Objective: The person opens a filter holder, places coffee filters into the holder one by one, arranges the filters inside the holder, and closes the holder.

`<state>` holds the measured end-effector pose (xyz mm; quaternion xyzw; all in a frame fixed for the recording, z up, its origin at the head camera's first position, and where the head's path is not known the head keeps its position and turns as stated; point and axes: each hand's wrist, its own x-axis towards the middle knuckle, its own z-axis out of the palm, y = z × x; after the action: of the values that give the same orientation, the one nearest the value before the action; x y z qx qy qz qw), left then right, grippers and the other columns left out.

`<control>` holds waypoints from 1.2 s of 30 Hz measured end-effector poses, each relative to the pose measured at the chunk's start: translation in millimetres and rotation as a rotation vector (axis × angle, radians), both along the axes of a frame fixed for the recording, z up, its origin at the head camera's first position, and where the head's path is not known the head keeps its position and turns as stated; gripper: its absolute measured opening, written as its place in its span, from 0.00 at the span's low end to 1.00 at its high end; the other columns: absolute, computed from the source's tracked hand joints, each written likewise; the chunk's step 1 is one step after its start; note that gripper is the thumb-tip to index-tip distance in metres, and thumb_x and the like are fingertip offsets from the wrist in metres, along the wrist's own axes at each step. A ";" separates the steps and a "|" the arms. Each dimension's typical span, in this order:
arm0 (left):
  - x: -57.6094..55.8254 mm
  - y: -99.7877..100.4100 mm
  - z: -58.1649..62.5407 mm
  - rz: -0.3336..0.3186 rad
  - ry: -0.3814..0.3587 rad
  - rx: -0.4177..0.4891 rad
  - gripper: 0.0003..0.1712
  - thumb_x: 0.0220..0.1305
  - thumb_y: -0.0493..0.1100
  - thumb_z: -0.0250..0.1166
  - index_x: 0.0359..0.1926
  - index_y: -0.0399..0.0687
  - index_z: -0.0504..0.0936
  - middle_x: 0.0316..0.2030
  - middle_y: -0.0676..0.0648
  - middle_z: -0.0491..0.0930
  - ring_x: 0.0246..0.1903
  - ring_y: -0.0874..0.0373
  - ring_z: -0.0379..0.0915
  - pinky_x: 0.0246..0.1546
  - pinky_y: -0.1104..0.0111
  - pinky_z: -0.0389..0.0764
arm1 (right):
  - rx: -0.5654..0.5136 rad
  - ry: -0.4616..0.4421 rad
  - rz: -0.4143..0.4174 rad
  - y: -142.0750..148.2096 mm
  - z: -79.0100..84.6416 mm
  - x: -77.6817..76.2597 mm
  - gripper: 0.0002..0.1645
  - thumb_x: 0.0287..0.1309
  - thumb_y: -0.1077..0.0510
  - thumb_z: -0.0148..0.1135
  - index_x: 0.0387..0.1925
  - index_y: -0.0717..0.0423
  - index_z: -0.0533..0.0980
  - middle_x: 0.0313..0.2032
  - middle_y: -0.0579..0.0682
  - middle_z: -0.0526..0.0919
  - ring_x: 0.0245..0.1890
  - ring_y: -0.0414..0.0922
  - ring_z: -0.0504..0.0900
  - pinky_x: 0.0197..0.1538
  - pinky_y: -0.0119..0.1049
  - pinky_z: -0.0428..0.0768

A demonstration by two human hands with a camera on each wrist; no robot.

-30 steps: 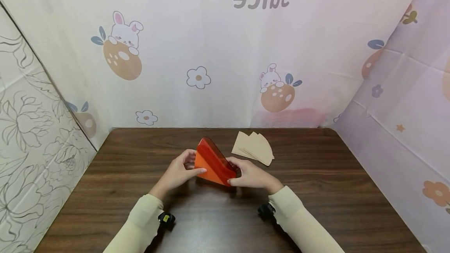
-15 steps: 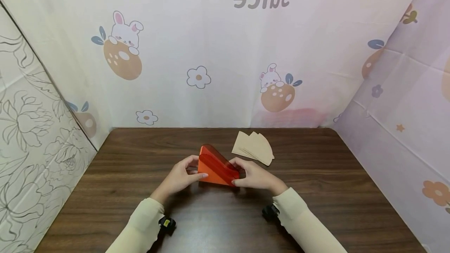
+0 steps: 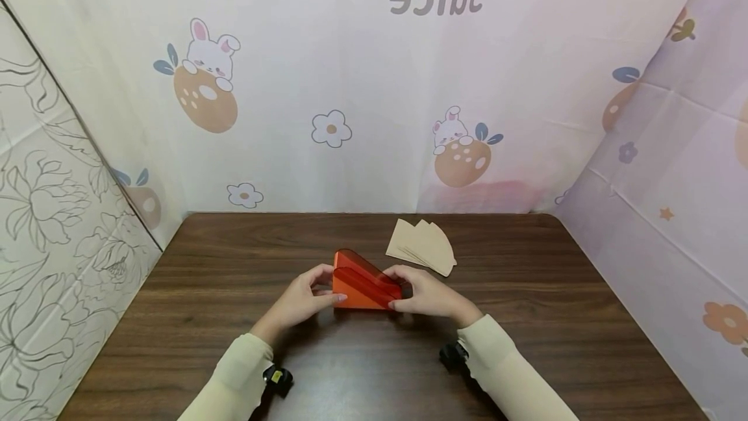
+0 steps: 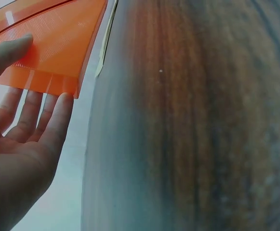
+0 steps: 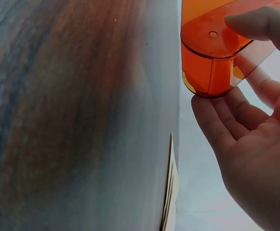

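Pinching the translucent orange plastic holder (image 3: 361, 291) between them, the left hand (image 3: 302, 295) and right hand (image 3: 428, 292) are handling something probably light, stiff and slick, best taken by its two ends, while fan-shaped paper filters (image 3: 423, 245) are lying just beyond the right hand.
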<state>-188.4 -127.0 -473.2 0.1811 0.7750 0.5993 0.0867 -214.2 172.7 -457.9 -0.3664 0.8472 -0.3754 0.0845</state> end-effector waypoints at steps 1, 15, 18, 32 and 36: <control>0.2 -0.1 -0.5 -0.002 -0.004 -0.010 0.23 0.61 0.39 0.74 0.56 0.45 0.78 0.49 0.47 0.82 0.50 0.51 0.78 0.49 0.66 0.81 | 0.000 0.005 0.004 0.2 -0.4 0.0 0.26 0.55 0.60 0.72 0.56 0.48 0.75 0.47 0.38 0.81 0.47 0.38 0.78 0.55 0.39 0.75; 0.5 -0.2 -8.5 -0.058 -0.014 -0.003 0.22 0.60 0.39 0.74 0.54 0.44 0.77 0.48 0.46 0.82 0.49 0.50 0.78 0.48 0.69 0.80 | 0.037 -0.032 0.024 1.2 -2.5 2.3 0.27 0.55 0.58 0.73 0.56 0.50 0.75 0.46 0.39 0.81 0.45 0.38 0.79 0.52 0.39 0.77; 1.2 0.3 -8.7 -0.062 -0.020 -0.008 0.22 0.60 0.38 0.74 0.54 0.43 0.77 0.48 0.46 0.82 0.50 0.50 0.78 0.49 0.69 0.80 | 0.043 -0.054 0.029 1.6 -3.1 2.8 0.26 0.56 0.58 0.72 0.57 0.52 0.75 0.45 0.40 0.81 0.43 0.38 0.80 0.50 0.39 0.79; 0.7 -2.4 -9.9 -0.146 -0.024 -0.001 0.20 0.61 0.36 0.72 0.52 0.41 0.75 0.49 0.45 0.81 0.52 0.49 0.77 0.50 0.66 0.79 | 0.072 -0.097 0.018 2.5 -5.5 3.1 0.27 0.56 0.57 0.73 0.57 0.49 0.75 0.44 0.39 0.80 0.42 0.39 0.79 0.49 0.38 0.79; 0.4 -2.7 -8.9 -0.160 -0.027 0.015 0.21 0.61 0.35 0.72 0.52 0.40 0.75 0.49 0.44 0.81 0.52 0.49 0.77 0.50 0.67 0.79 | 0.064 -0.105 0.018 2.9 -4.8 3.4 0.28 0.56 0.57 0.73 0.57 0.50 0.75 0.45 0.39 0.80 0.43 0.39 0.79 0.49 0.39 0.79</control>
<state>-188.0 -129.7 -482.1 0.2350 0.7521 0.5987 0.1435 -210.8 175.6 -462.7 -0.3507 0.8499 -0.3660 0.1440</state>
